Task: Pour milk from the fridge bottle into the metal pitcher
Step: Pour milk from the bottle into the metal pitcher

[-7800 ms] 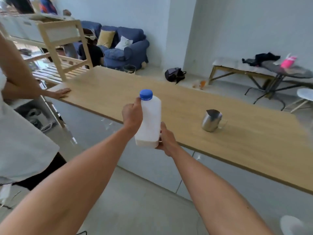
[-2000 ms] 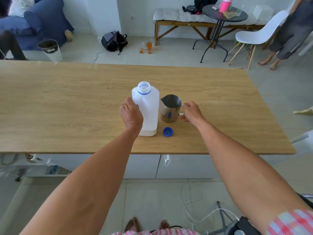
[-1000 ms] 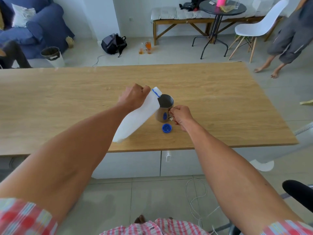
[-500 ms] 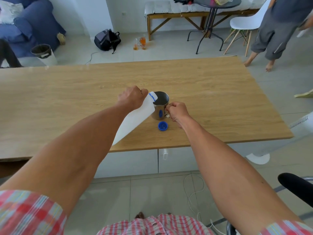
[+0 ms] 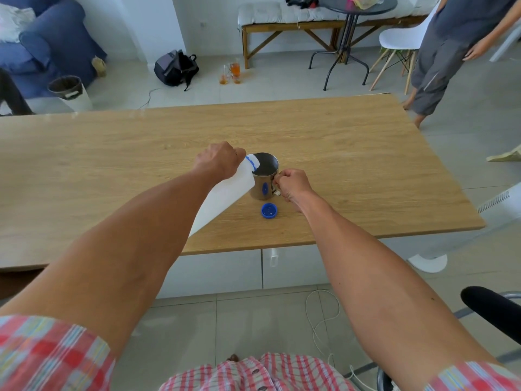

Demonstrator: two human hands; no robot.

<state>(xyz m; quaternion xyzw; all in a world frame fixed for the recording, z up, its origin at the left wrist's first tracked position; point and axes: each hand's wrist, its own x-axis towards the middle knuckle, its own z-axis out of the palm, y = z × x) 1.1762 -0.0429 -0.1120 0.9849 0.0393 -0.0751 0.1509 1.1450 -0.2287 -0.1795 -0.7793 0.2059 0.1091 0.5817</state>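
The white milk bottle (image 5: 225,194) is tilted steeply, its blue-ringed mouth over the rim of the metal pitcher (image 5: 264,179). My left hand (image 5: 218,160) grips the bottle near its neck. The pitcher stands upright on the wooden table (image 5: 352,165), with white milk visible inside. My right hand (image 5: 291,184) is closed on the pitcher's handle on its right side. The blue cap (image 5: 269,211) lies on the table just in front of the pitcher.
A person (image 5: 451,49) stands at the table's far right corner beside a white chair (image 5: 400,38). A bin (image 5: 70,91), backpack (image 5: 175,67) and glasses (image 5: 231,73) sit on the floor beyond the table. A black chair (image 5: 493,309) is at my right.
Since two seconds ago my left hand lifted and tipped the upright bottle over the pitcher. In the last half second the tilt held, with milk now showing in the pitcher.
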